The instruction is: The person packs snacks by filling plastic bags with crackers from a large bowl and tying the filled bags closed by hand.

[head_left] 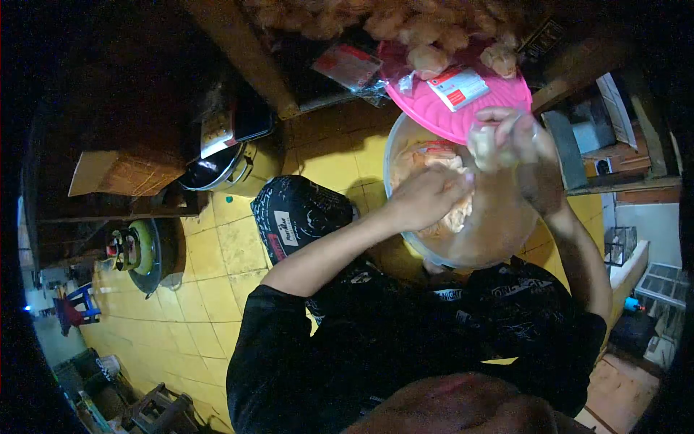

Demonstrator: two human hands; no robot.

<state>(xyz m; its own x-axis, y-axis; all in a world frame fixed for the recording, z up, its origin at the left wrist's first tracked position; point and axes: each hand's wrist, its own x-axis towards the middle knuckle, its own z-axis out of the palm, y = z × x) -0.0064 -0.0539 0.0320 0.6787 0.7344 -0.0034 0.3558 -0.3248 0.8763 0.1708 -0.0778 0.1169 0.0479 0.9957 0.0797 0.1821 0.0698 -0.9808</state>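
Reaching into a wide, round, translucent plastic tub [506,220] right of the frame's centre, the left hand [431,197] touches a pale, uneven, soft-looking mass [458,215] inside; I cannot tell if its fingers grasp. The right hand [512,139], near a pink ridged plastic tray [499,98], is blurred, so its fingers' state is unclear.

One head-worn camera looks forward and down, near the left hand [435,195] and right hand [515,137]. Its wide, round-edged view takes in the floor [191,318].
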